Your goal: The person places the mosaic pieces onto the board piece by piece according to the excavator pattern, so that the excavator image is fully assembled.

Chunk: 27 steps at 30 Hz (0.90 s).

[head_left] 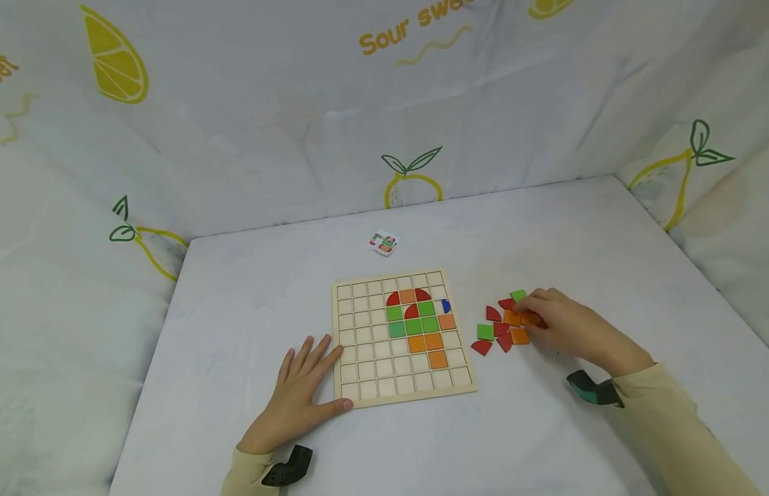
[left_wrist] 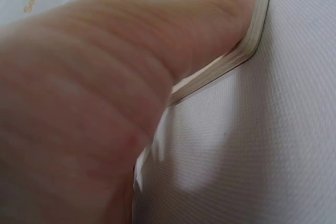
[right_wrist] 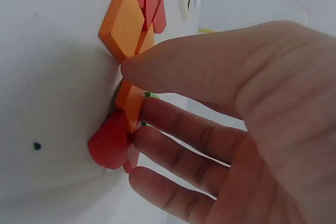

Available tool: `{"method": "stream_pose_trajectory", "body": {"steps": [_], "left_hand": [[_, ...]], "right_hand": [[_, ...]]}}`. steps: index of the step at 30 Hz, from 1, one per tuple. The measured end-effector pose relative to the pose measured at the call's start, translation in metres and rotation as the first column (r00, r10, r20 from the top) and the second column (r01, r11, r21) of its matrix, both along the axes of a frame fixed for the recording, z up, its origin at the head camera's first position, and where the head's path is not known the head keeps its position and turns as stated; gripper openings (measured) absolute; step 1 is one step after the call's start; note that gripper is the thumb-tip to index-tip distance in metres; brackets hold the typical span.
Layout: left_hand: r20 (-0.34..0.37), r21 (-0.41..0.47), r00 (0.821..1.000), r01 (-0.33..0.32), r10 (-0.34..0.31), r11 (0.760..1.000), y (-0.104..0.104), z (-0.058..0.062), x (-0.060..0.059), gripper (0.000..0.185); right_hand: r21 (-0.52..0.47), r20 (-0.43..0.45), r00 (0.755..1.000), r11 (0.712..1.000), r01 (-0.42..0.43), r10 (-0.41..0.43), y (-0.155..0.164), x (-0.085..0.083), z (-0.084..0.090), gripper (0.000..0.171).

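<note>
We see left hand (head_left: pixel 300 386) flat, fingers spread, pressing grid board (head_left: pixel 402 386) at its near-left corner, mid-tabletop. Right hand (head_left: pixel 561 324) pinches orange tile (head_left: pixel 530 318) amid loose tiles (head_left: pixel 496 331) just right of board.

Wide open surface (head_left: pixel 546 234) behind and right of the wooden grid board (head_left: pixel 402 339), broken only by a small printed card (head_left: pixel 384 242) well behind it. Narrow bare lane between board and loose tile cluster (head_left: pixel 505 322). Left front corner of the board blocked by the left hand (head_left: pixel 300 396); cluster's right side taken by the right hand (head_left: pixel 564 324). Hemmed by draped cloth walls (head_left: pixel 267 124) at back and sides.
</note>
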<state>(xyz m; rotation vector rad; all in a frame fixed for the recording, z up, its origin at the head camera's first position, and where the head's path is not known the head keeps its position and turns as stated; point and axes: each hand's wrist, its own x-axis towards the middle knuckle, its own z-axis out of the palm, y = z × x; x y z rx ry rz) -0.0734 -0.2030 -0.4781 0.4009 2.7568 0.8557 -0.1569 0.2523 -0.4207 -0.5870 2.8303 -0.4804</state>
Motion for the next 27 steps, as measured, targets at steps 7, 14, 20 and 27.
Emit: {"method": "stream_pose_trajectory", "body": {"steps": [7,14,20,27], "left_hand": [[-0.006,-0.007,1.0,-0.004,0.004,1.0,0.0,0.0,0.0,0.092],[-0.012,0.002,1.0,0.0,0.0,1.0,-0.001,-0.001,0.0,0.092],[-0.01,-0.001,1.0,-0.004,0.004,1.0,-0.001,-0.001,0.001,0.092],[-0.005,-0.005,1.0,0.001,-0.001,1.0,0.0,0.0,-0.001,0.092]], "right_hand": [[0.025,-0.022,0.999,0.999,0.025,-0.024,-0.001,0.001,-0.003,0.029],[0.032,-0.074,0.996,0.998,0.052,-0.049,-0.001,0.002,-0.001,0.029],[-0.02,-0.042,0.998,0.999,0.035,-0.036,-0.014,0.0,0.012,0.03],[-0.038,-0.067,0.997,0.999,-0.028,0.025,-0.043,-0.001,0.027,0.027]]}}
